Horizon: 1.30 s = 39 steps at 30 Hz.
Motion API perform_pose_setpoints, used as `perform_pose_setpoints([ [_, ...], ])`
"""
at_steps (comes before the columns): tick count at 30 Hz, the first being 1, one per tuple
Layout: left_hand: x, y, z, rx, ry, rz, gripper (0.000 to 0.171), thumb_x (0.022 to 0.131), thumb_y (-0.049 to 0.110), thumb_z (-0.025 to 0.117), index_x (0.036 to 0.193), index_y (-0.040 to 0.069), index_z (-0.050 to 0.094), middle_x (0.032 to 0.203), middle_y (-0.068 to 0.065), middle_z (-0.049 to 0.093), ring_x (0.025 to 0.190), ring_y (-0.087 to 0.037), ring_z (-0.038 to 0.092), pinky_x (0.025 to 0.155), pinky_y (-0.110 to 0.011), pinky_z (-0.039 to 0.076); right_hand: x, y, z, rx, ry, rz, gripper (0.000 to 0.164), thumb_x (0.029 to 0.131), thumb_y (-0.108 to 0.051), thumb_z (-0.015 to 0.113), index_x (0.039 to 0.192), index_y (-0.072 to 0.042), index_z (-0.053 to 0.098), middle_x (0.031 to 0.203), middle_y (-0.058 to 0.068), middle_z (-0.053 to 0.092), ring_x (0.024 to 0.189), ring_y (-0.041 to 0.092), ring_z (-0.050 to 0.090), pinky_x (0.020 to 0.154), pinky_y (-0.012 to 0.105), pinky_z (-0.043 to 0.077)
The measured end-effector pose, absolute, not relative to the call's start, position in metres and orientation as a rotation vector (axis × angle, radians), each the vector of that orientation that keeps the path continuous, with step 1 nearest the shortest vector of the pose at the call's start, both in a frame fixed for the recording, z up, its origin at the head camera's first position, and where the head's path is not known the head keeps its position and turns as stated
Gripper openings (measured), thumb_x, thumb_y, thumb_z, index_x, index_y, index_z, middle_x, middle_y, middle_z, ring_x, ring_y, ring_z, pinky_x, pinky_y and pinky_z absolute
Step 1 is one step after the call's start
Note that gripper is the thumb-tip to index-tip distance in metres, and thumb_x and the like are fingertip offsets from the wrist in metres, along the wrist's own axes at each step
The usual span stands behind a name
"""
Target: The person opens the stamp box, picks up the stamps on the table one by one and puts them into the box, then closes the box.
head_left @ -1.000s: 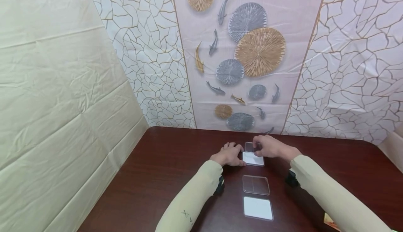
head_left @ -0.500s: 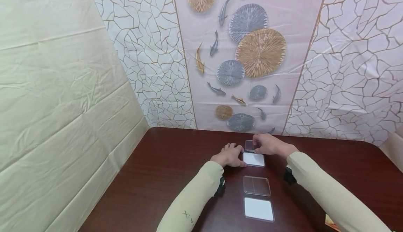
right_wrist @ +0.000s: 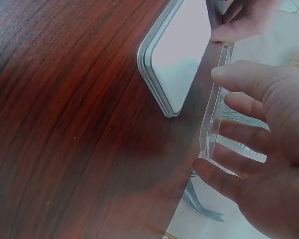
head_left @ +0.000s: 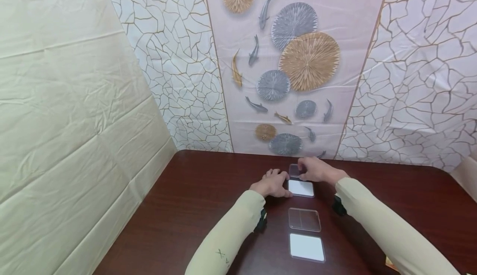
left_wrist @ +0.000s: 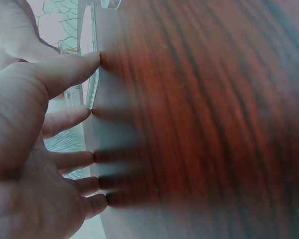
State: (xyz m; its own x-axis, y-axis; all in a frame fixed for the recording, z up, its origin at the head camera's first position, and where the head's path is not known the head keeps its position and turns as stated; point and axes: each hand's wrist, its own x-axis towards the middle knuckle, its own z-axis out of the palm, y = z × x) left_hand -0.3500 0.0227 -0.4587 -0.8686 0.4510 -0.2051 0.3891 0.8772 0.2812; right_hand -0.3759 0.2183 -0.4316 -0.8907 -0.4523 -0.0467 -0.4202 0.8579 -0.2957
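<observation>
My left hand (head_left: 273, 184) rests on the table at the left side of a shallow clear plastic box (right_wrist: 145, 59) with a white top surface. Its spread fingertips touch the tabletop, and the thumb and index finger touch the box's edge. Just beyond that box, my right hand (head_left: 316, 170) pinches a clear plastic lid (right_wrist: 209, 122) between thumb and fingers. In the right wrist view the lid stands apart from the white-topped box. Part of it is hidden behind the hand in the head view.
Nearer on the dark wooden table (head_left: 179, 225) lie another clear lid (head_left: 304, 220) and another white-filled clear box (head_left: 307, 247). A colourful item (head_left: 390, 263) is partly hidden beneath the right sleeve. Patterned cloth (head_left: 283, 80) hangs behind the table.
My right hand has drawn slightly away from the white-topped box with the lid, uncovering the box's far part. My left hand has stayed in place.
</observation>
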Motion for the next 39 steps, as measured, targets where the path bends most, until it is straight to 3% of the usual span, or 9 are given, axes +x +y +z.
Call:
perform_pose_setpoints([
  [25, -0.349, 0.022, -0.457, 0.630, 2.778, 0.322, 0.059, 0.087, 0.055, 0.067, 0.136, 0.028, 0.050, 0.156, -0.004, 0.034, 0.148, -0.026, 0.025, 0.119, -0.040, 0.028, -0.389, 0.216, -0.448, -0.652, 2.897, -0.408, 0.020, 0.083, -0.016, 0.074, 0.096, -0.007, 0.063, 0.089, 0.007, 0.064, 0.076, 0.019, 0.056, 0.069, 0.036, 0.047],
  [39, -0.349, 0.022, -0.458, 0.634, 2.793, 0.307, 0.059, 0.086, 0.057, 0.067, 0.136, 0.030, 0.051, 0.153, -0.002, 0.036, 0.145, -0.025, 0.030, 0.117, -0.038, 0.031, -0.383, 0.218, -0.442, -0.664, 2.889, -0.408, 0.013, 0.086, -0.014, 0.069, 0.097, -0.008, 0.066, 0.086, 0.004, 0.064, 0.073, 0.016, 0.055, 0.067, 0.035, 0.047],
])
